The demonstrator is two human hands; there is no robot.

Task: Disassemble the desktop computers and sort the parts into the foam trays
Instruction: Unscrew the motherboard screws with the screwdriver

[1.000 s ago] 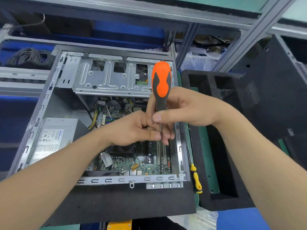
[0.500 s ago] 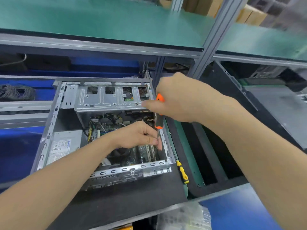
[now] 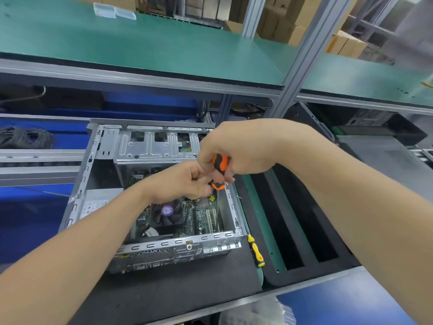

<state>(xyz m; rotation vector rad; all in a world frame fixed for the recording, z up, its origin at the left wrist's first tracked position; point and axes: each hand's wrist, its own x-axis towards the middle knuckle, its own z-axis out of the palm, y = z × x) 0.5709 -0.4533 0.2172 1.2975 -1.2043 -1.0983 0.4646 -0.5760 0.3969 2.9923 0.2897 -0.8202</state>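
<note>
An open computer case [image 3: 164, 245] is laid flat on the bench [image 3: 187, 289], with a black foam tray [image 3: 311, 274] just to its right. An orange screwdriver [image 3: 220, 164] is gripped by the right hand [image 3: 236, 151] above the case's right side, and its lower end is pinched by the left hand [image 3: 185, 181]. A yellow screwdriver [image 3: 256, 253] is seen lying between case and tray.

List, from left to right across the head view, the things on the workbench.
Cable coil → power supply → cooling fan → orange screwdriver → yellow screwdriver → black foam tray.
</note>
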